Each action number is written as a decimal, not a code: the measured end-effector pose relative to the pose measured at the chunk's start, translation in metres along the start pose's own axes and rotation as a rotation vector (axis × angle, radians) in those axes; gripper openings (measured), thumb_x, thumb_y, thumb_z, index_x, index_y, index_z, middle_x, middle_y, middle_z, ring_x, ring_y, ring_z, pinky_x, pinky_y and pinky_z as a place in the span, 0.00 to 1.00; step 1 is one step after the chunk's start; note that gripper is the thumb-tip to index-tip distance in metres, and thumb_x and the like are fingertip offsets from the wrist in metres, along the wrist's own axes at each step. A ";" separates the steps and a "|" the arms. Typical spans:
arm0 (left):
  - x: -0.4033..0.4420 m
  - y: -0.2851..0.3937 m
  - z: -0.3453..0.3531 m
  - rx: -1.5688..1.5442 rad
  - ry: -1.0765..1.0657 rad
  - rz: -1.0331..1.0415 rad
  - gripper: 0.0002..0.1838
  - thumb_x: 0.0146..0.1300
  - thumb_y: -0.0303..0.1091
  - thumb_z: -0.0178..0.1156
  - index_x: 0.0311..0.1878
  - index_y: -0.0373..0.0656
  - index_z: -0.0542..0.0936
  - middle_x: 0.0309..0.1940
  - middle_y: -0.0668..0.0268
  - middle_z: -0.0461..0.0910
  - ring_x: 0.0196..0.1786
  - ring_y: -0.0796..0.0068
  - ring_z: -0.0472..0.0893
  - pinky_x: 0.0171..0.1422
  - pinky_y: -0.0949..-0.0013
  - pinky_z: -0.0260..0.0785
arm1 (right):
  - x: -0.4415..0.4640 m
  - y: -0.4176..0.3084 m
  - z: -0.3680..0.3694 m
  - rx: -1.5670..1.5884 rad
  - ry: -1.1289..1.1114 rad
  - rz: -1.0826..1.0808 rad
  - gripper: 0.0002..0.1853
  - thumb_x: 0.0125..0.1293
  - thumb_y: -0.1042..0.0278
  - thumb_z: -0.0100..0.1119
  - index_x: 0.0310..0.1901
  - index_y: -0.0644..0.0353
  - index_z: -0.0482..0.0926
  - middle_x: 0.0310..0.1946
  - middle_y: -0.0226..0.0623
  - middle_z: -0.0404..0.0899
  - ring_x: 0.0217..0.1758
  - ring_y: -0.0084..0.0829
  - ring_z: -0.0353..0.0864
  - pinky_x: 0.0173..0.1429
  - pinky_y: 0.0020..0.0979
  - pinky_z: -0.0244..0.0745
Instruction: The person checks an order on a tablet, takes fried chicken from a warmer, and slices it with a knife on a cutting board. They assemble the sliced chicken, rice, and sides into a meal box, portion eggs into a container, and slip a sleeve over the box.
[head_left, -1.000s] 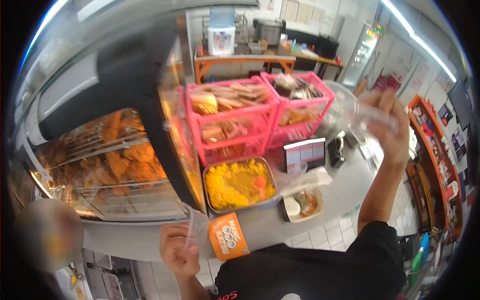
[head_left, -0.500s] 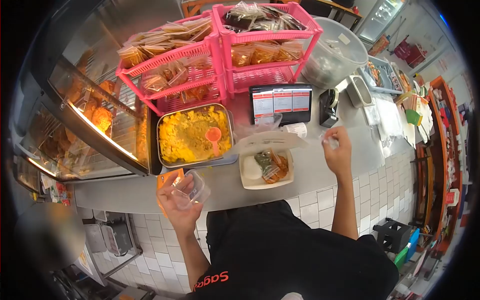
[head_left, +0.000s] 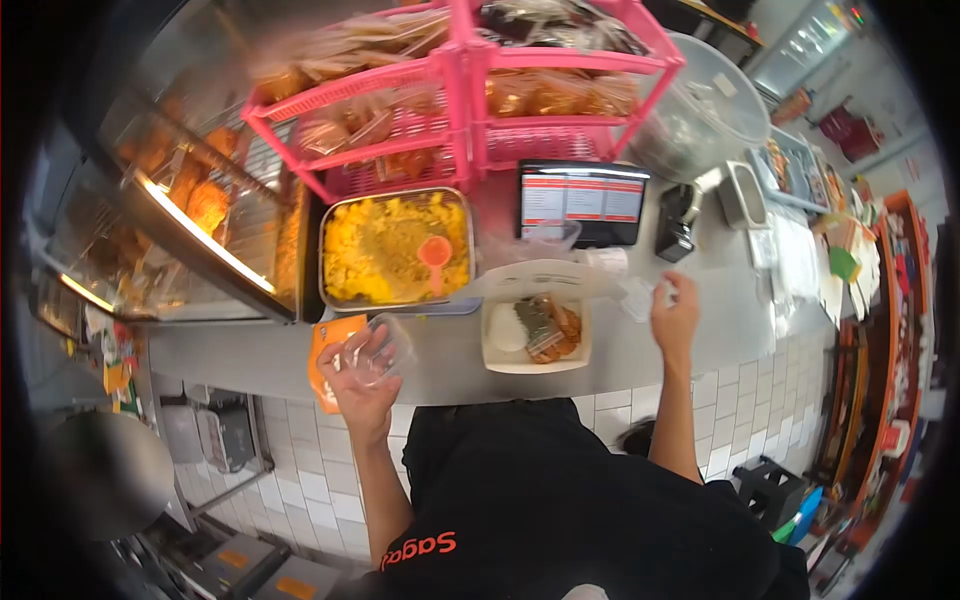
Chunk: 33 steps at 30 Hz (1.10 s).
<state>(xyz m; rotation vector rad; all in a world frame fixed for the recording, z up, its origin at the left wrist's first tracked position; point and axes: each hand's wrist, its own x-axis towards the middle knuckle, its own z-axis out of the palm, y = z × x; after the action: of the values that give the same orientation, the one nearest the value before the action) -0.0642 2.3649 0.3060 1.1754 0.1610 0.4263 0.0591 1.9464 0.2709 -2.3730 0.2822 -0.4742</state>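
Note:
My left hand (head_left: 364, 378) grips a small clear plastic cup (head_left: 390, 350), above an orange printed box (head_left: 325, 372) at the counter's front edge. On the right, my right hand (head_left: 674, 310) has its fingers curled beside a clear plastic lid (head_left: 637, 298); whether the fingers touch it is unclear. Between the hands stands an open paper box (head_left: 539, 367) holding white rice, a small bag of something green and brown pieces of food. Behind the left hand, a metal tray (head_left: 322, 262) holds yellow food (head_left: 370, 240) with an orange scoop (head_left: 435, 254) on it.
Pink racks (head_left: 460, 100) with bagged food stand at the back, near a tablet (head_left: 582, 203), a tape dispenser (head_left: 677, 225) and a large clear tub (head_left: 710, 110). A lit glass cabinet (head_left: 200, 210) is at the left. A black stool (head_left: 768, 488) stands at the lower right.
The view has tilted down and shifted. My right hand has come down from its raised position, and the clear lid now shows on the counter beside it. My left hand still holds the cup.

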 end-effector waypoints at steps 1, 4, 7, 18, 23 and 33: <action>0.003 0.000 -0.004 -0.009 -0.022 -0.017 0.45 0.47 0.24 0.76 0.63 0.53 0.58 0.63 0.58 0.69 0.68 0.53 0.70 0.66 0.55 0.69 | 0.009 -0.036 -0.008 0.006 -0.021 -0.014 0.14 0.59 0.72 0.61 0.47 0.62 0.79 0.46 0.44 0.80 0.51 0.41 0.79 0.53 0.40 0.74; 0.012 0.001 -0.018 -0.032 -0.020 -0.040 0.46 0.46 0.24 0.76 0.64 0.52 0.57 0.63 0.56 0.69 0.68 0.53 0.70 0.66 0.57 0.68 | 0.016 -0.148 -0.008 0.214 0.004 -0.232 0.08 0.61 0.70 0.65 0.39 0.62 0.81 0.32 0.36 0.81 0.37 0.35 0.81 0.43 0.36 0.73; 0.022 0.004 -0.032 -0.031 -0.026 -0.062 0.46 0.46 0.23 0.76 0.64 0.51 0.57 0.63 0.54 0.69 0.67 0.53 0.71 0.66 0.57 0.68 | -0.001 -0.227 0.044 0.134 -0.271 -0.605 0.09 0.61 0.62 0.66 0.34 0.59 0.82 0.30 0.36 0.83 0.33 0.36 0.81 0.40 0.37 0.74; 0.030 0.018 -0.077 0.025 -0.288 -0.163 0.44 0.45 0.20 0.74 0.63 0.45 0.56 0.63 0.54 0.68 0.67 0.61 0.71 0.66 0.59 0.67 | -0.047 -0.226 0.266 -0.614 -0.735 -0.728 0.24 0.57 0.58 0.62 0.51 0.64 0.68 0.31 0.49 0.84 0.35 0.50 0.85 0.38 0.48 0.80; 0.039 0.008 -0.070 0.196 -0.435 -0.327 0.45 0.49 0.28 0.76 0.66 0.43 0.57 0.60 0.54 0.69 0.64 0.63 0.72 0.67 0.60 0.66 | -0.049 -0.242 0.268 -0.532 -0.676 -0.399 0.15 0.55 0.65 0.63 0.41 0.61 0.72 0.31 0.46 0.84 0.39 0.49 0.85 0.41 0.45 0.80; 0.045 -0.034 -0.067 0.388 -0.605 -0.702 0.60 0.50 0.45 0.76 0.75 0.36 0.44 0.64 0.44 0.67 0.56 0.60 0.77 0.59 0.61 0.71 | 0.012 -0.277 0.242 -0.222 -0.907 -0.541 0.09 0.56 0.72 0.61 0.38 0.64 0.83 0.34 0.48 0.81 0.41 0.48 0.82 0.48 0.43 0.77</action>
<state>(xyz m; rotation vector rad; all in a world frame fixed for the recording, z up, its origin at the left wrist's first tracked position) -0.0380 2.4293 0.2533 1.4827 0.1196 -0.6033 0.1893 2.2901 0.2913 -2.5938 -0.7608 0.4492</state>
